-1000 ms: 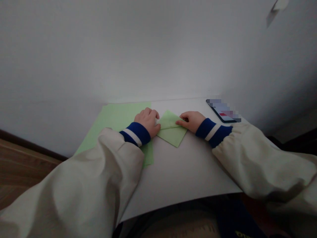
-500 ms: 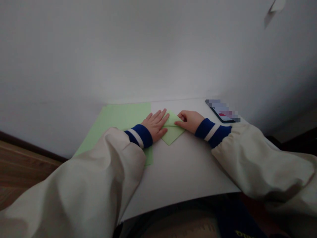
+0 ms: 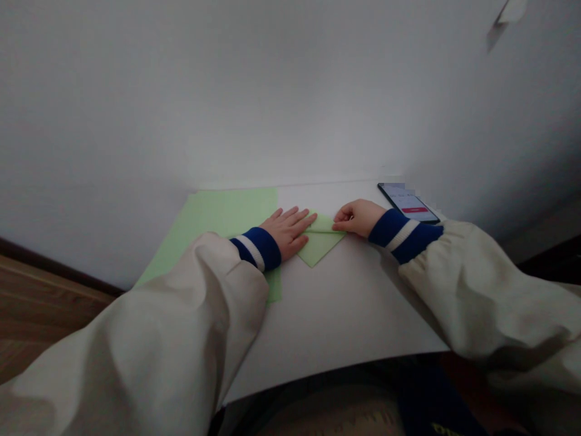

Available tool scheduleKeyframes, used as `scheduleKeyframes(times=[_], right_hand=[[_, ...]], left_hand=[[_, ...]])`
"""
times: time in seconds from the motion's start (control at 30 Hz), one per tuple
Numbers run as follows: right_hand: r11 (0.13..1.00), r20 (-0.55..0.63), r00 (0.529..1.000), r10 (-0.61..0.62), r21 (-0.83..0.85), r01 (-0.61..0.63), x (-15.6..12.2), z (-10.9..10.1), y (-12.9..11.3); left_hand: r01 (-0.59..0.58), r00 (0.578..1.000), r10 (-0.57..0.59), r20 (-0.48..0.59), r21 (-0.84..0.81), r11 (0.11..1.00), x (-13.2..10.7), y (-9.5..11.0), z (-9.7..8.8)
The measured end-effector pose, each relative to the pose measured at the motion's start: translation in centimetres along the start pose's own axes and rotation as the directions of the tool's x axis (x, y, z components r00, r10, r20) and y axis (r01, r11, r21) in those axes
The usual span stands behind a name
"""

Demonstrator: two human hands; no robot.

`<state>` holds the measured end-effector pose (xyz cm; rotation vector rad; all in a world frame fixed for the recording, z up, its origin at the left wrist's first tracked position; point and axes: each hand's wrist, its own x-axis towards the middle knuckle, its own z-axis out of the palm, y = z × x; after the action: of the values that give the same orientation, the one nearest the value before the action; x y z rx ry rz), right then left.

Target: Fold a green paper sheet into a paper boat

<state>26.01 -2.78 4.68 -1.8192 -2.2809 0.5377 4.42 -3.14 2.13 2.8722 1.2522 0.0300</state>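
Note:
A small folded light-green paper [image 3: 321, 243] lies on the white table [image 3: 345, 309] between my hands, its point toward me. My left hand [image 3: 288, 231] lies flat on the paper's left part, fingers stretched out and together. My right hand [image 3: 360, 217] has its fingers curled and its fingertips pressed on the paper's upper right edge. Both arms wear cream sleeves with blue and white cuffs.
A large light-green sheet [image 3: 213, 224] lies flat on the table to the left, partly under my left arm. A phone [image 3: 408, 203] with a lit screen rests at the back right. A white wall [image 3: 272, 91] rises right behind the table. Wooden floor [image 3: 40, 303] shows at the left.
My left hand went from a curled fist to flat on the paper. The paper's upper flap has been folded down, so it looks smaller. My right hand shifted slightly right along the top edge.

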Motion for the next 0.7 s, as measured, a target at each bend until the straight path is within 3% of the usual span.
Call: scheduleKeyframes(times=[0.13,0.23,0.33,0.5,0.7], right_hand=[[0.999,-0.107,0.993,-0.043,0.027,0.046,0.3,0.5,0.2],[0.999,-0.155,0.987,-0.041,-0.001,0.041,0.4,0.7,0.2],[0.999,-0.153,0.988,-0.035,-0.014,0.033,0.4,0.6,0.3],[1.000,-0.068,0.998,-0.004,0.014,0.005,0.7,0.1,1.2],[0.998,-0.034,0.999,-0.026,0.054,0.028,1.2,0.2,2.4]], left_hand=[[-0.021,0.993,0.024,-0.114,0.030,0.999,-0.3,0.2,-0.2],[-0.067,0.988,0.065,-0.141,-0.012,0.998,-0.3,0.1,0.0],[-0.131,0.989,0.126,-0.073,-0.070,0.989,-0.1,0.0,0.2],[-0.133,0.989,0.137,0.063,-0.055,0.990,0.0,0.1,-0.1],[-0.151,0.984,0.153,0.093,-0.025,0.988,-0.3,0.3,-0.5]])
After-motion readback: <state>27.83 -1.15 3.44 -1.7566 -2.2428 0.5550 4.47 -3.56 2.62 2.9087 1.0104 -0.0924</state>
